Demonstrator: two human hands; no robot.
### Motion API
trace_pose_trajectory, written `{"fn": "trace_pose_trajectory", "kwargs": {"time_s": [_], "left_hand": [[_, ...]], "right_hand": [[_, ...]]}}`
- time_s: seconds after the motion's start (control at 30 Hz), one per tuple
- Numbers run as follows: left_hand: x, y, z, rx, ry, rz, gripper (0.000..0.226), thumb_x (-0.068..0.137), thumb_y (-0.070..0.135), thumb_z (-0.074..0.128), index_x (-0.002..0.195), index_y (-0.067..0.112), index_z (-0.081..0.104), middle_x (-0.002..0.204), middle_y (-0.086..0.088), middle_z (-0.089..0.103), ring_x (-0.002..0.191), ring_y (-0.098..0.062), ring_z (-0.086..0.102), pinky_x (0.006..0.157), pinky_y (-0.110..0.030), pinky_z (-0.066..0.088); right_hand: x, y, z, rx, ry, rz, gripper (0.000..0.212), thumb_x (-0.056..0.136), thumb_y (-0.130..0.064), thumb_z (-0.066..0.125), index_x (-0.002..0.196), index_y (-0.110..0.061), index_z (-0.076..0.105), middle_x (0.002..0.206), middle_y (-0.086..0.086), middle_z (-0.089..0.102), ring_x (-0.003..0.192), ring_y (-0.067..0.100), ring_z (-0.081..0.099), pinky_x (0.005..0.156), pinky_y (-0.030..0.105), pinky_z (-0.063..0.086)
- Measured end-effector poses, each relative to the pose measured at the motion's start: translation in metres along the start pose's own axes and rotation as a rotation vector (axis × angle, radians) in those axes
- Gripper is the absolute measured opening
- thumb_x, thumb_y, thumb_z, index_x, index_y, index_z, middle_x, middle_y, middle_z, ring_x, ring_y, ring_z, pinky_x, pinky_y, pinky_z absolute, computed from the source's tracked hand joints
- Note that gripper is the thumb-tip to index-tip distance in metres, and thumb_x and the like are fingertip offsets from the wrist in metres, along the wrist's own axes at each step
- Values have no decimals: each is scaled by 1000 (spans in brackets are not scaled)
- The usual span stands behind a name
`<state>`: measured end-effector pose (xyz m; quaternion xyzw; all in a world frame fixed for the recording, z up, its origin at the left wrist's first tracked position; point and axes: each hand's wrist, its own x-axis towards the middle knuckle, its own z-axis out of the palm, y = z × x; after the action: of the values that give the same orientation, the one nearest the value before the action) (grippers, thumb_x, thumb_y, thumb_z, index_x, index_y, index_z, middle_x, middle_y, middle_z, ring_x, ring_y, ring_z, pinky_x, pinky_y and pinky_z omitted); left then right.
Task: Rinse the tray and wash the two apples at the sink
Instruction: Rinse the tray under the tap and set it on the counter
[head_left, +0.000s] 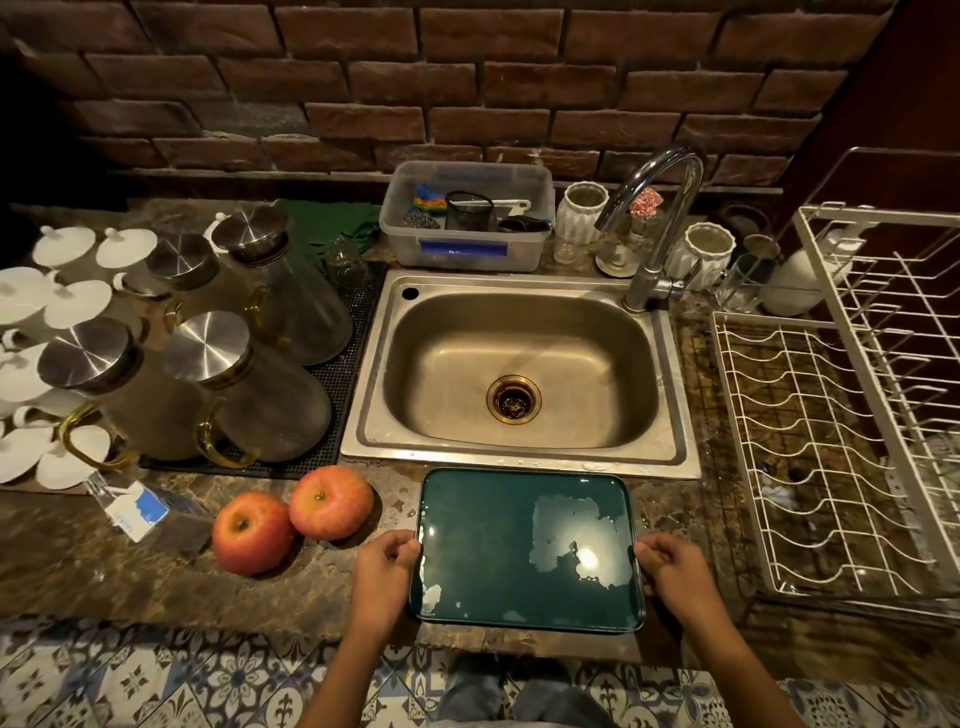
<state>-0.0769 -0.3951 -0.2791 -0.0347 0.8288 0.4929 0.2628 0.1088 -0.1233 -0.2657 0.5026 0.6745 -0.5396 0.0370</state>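
A dark green tray (483, 525) lies flat on the counter just in front of the steel sink (519, 364), with patches of water on it. My left hand (387, 569) grips its left edge and my right hand (672, 569) grips its right edge. Two red-orange apples sit on the counter left of the tray: one apple (331, 501) nearer the sink and the other apple (252, 532) nearer me, touching each other. The sink is empty and the curved tap (660, 208) at its back right corner shows no running water.
Several glass jugs with metal lids (249, 384) stand on a black mat left of the sink, with white lids beyond. A white wire dish rack (841, 447) fills the right. A plastic box (467, 213) and white jars line the brick wall. A small packet (137, 509) lies left of the apples.
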Motion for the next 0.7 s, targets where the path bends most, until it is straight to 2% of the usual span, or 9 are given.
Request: {"fn": "trace_pose_trajectory", "kwargs": {"time_s": [0.13, 0.23, 0.27, 0.33, 0.43, 0.57, 0.63, 0.7], "left_hand": [[1, 0, 0, -16, 5, -25, 30, 94, -3, 59, 79, 22, 67, 83, 0, 72, 81, -18, 66, 76, -34, 54], [6, -7, -6, -48, -7, -101, 20, 94, 1, 61, 85, 16, 70, 87, -8, 74, 84, -26, 69, 77, -43, 58], [7, -8, -9, -64, -4, -124, 17, 95, 2, 60, 88, 14, 70, 87, -10, 74, 82, -28, 69, 74, -43, 58], [7, -8, -15, -114, 24, -169, 12, 97, 4, 59, 93, 10, 70, 86, -13, 73, 76, -25, 66, 64, -35, 55], [7, -11, -28, -263, 107, -270, 15, 100, 6, 53, 95, 4, 67, 84, -16, 70, 71, -23, 62, 60, -31, 50], [8, -14, -43, -585, 291, -418, 15, 103, 10, 41, 95, 7, 54, 75, -13, 59, 59, -24, 55, 55, -32, 48], [8, -6, -47, -724, 367, -444, 16, 104, 17, 43, 93, 10, 52, 78, -11, 55, 62, -23, 55, 58, -34, 50], [10, 2, -47, -790, 387, -425, 20, 104, 33, 49, 101, 14, 54, 90, -10, 58, 76, -27, 61, 74, -41, 57]], "right_hand": [[1, -2, 0, -4, 4, 11, 18, 100, -5, 52, 91, 0, 67, 75, 14, 65, 68, 22, 58, 63, 31, 48], [8, -4, -1, -31, 30, 13, 16, 98, -7, 55, 90, -4, 68, 84, 16, 69, 80, 30, 65, 78, 44, 54], [10, -6, -1, -40, 41, 14, 15, 98, -7, 55, 90, -5, 68, 86, 17, 70, 84, 32, 65, 83, 48, 54], [14, -12, -2, -38, 61, 14, 18, 99, -6, 54, 88, -7, 67, 88, 17, 69, 85, 32, 64, 78, 45, 51], [21, -25, -4, -1, 110, 5, 21, 101, -7, 51, 85, -14, 63, 92, 16, 67, 85, 26, 61, 73, 37, 46], [29, -40, -1, 36, 137, -33, 18, 100, -13, 53, 90, -18, 66, 96, 12, 67, 93, 29, 61, 89, 50, 50], [31, -47, 1, 37, 148, -50, 18, 100, -13, 54, 89, -20, 66, 96, 11, 68, 91, 29, 62, 91, 53, 51], [34, -52, 3, 31, 149, -65, 15, 101, -16, 54, 93, -19, 67, 98, 11, 67, 95, 29, 61, 93, 52, 51]]}}
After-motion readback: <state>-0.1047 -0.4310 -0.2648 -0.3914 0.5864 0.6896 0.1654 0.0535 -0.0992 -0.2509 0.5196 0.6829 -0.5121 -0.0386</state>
